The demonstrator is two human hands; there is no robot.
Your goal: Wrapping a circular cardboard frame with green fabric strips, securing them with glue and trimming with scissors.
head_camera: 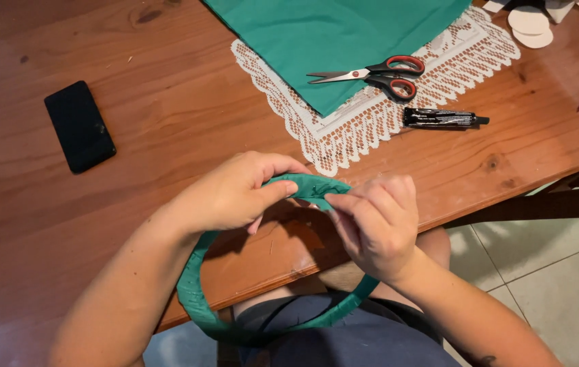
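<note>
**Wrapping the ring in green cloth**

We pinch the green fabric-covered ring (201, 299) at its top: left hand (231, 194) fingers curled over it, right hand (374, 224) fingertips pressed on the fold. Beyond our fingers lie scissors (378, 73) and a black glue tube (442, 118). Next, we judge, smoothing calls for firm tension.

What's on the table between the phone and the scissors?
Head view: mostly bare wooden table, then the edge of the white lace doily and the green fabric, on which the scissors lie. Phone sits far left.
</note>
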